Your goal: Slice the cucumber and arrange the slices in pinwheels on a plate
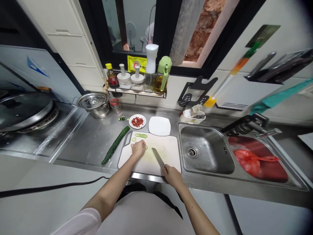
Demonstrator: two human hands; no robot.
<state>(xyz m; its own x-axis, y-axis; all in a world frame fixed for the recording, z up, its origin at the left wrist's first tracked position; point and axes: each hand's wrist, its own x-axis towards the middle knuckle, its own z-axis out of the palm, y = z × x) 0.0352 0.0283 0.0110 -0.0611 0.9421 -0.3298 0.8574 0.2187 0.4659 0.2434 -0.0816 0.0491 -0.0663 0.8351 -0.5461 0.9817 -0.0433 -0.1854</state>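
A person works at a steel counter [80, 147], a knife [158, 157] in the right hand [172, 176], whose fingers are wrapped tightly about the handle near the front edge of a white board [171, 147]. The blade points toward the board's back edge, apart from the left hand [138, 148]; whether it touches the board is hard to tell. The left fingers are curled and closed on a piece [146, 147] of cut cucumber, mostly hidden beneath them, left of the board's middle.

Overlapping slices [141, 135] lie in a row by the board's back-left corner, with a lone slice [134, 139] just in front. A whole cucumber [115, 145] lies slantwise beside the board's left edge, one end toward the counter's front edge. Behind the board's back edge stand a round dish [130, 123] of chopped red bits [137, 122] and a square plate [159, 126]. Green scraps [121, 118] lie left of the dish. A lidded pot [97, 109] stands near the counter's back edge; the sink [207, 147] adjoins the board's right side.
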